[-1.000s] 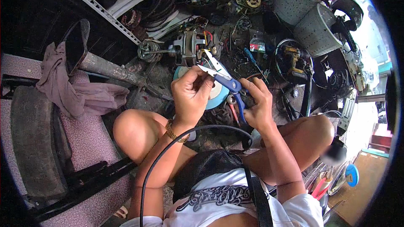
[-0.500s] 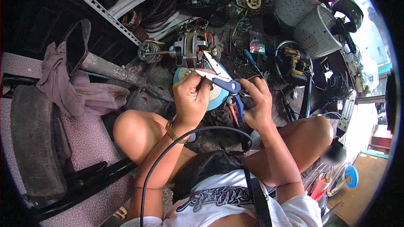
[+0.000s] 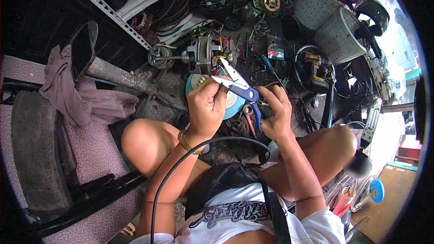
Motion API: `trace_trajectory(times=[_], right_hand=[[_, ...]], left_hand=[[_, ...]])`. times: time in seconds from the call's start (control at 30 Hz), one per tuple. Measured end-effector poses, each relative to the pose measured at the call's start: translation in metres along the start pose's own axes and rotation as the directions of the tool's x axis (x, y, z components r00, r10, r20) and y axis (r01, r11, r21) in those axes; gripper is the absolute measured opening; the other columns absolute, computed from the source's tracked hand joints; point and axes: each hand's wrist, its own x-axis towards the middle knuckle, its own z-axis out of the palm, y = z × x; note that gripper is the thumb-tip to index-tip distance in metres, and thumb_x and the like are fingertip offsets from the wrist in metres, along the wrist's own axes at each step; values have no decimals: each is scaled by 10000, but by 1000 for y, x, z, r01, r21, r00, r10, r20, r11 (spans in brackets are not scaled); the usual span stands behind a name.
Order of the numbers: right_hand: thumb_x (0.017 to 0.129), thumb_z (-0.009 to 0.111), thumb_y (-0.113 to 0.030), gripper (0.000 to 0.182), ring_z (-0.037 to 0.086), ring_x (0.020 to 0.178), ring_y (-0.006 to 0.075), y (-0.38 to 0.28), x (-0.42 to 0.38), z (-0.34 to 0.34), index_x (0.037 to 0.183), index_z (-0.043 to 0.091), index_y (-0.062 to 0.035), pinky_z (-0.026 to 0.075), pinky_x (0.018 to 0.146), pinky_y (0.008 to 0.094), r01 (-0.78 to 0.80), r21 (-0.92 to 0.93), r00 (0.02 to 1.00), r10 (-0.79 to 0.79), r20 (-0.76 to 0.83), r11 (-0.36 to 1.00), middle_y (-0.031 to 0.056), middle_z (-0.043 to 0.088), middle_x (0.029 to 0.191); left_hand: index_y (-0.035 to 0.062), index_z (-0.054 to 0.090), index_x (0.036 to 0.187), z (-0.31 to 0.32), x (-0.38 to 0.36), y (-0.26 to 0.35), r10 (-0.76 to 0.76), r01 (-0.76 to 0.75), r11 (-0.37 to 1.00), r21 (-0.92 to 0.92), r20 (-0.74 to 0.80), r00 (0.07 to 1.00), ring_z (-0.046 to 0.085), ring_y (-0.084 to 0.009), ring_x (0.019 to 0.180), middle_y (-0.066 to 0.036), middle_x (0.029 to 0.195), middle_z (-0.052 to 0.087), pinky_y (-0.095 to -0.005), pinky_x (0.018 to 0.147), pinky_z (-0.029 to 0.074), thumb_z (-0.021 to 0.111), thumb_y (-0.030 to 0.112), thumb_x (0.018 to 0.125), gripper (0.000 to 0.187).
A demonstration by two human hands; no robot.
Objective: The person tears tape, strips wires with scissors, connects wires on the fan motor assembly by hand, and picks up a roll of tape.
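Note:
My right hand [image 3: 277,114] is closed around the blue handles of a pair of scissors [image 3: 251,94], whose blades are spread apart and point up and left. My left hand [image 3: 207,106], with a gold watch [image 3: 183,142] at the wrist, pinches thumb against fingers right at the lower blade. Whatever is between those fingers is too small or hidden to make out. Just beyond the blades sits an electric motor [image 3: 204,54] with yellow and red wires. A round blue and white disc [image 3: 235,104] lies beneath the hands, partly covered by them.
A yellow and black drill [image 3: 314,68] and a blue-handled screwdriver [image 3: 270,64] lie to the right. Perforated white baskets [image 3: 341,34] stand at the back right. On the left, a metal tube [image 3: 117,73] slants across beside a draped cloth [image 3: 97,101]. A black cable [image 3: 174,171] arches over my forearms.
The scissors and both hands stay almost where they were, with only a very slight shift. The view has tilted a little.

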Motion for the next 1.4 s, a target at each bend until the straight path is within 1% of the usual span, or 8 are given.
trace_trajectory(times=[0.63, 0.97, 1.07, 1.13, 1.17, 1.27, 1.33, 1.4], right_hand=[[480, 679, -37, 587, 450, 724, 314, 0, 4, -3, 1061, 612, -80, 401, 623, 401, 25, 4, 1000, -25, 18, 1000, 116, 434, 781], [503, 697, -68, 550, 462, 704, 315, 2, 2, -1, 1048, 625, -72, 407, 619, 387, 52, 47, 999, -52, -10, 998, 121, 446, 755], [518, 694, -64, 538, 508, 707, 303, 0, 0, 0, 1051, 625, -50, 430, 653, 358, -18, 149, 999, 13, 32, 989, 130, 500, 773], [554, 685, -55, 512, 567, 754, 278, -1, 0, 0, 1060, 619, -22, 447, 719, 322, -143, 363, 977, 74, 198, 921, 140, 569, 823], [554, 685, -55, 512, 567, 754, 278, -1, 0, -1, 1060, 619, -22, 447, 719, 322, -142, 364, 978, 73, 198, 920, 140, 569, 823], [595, 687, -54, 499, 590, 839, 208, 1, -3, -1, 1085, 607, -1, 445, 790, 295, -305, 498, 928, 135, 348, 812, 127, 621, 910], [648, 671, -35, 489, 549, 699, 92, 3, -10, 4, 1126, 577, 3, 473, 606, 240, -466, 621, 868, 191, 458, 630, 20, 566, 792], [661, 670, -34, 493, 543, 680, 81, 3, -12, 4, 1143, 569, -2, 456, 582, 215, -484, 640, 859, 185, 477, 596, 12, 561, 783]], left_hand=[[-12, 624, 881, -3, 3, 0, 112, -112, 993, 41, 9, 994, 632, -256, 672, -137, 777, 632, -301, 598, 468, 572, -2, 841, 67], [-16, 613, 867, -8, 7, 1, 52, -51, 999, -12, 112, 992, 630, -265, 685, -138, 785, 637, -309, 604, 465, 566, 21, 850, 62], [-18, 611, 853, -8, 8, 1, 18, -15, 999, -30, 118, 993, 627, -257, 678, -133, 768, 635, -313, 597, 461, 569, 37, 854, 69], [-20, 614, 854, -11, 11, 2, 18, -16, 1000, -14, 157, 987, 636, -244, 693, -127, 765, 639, -305, 606, 466, 576, 53, 857, 82], [-20, 614, 854, -11, 12, 1, 18, -16, 1000, -13, 156, 988, 636, -244, 693, -127, 765, 639, -305, 606, 466, 576, 53, 857, 82], [-21, 618, 863, -9, 13, 0, 69, -62, 996, -58, 145, 987, 644, -231, 701, -124, 771, 644, -291, 613, 470, 581, 50, 854, 80], [-21, 619, 866, -10, 12, 2, 31, -23, 999, -49, 157, 987, 650, -228, 704, -125, 769, 646, -287, 621, 475, 580, 46, 853, 79], [-21, 622, 874, -10, 12, 0, 38, -33, 999, -37, 164, 986, 637, -182, 701, -109, 762, 650, -275, 629, 475, 577, 45, 864, 81]])
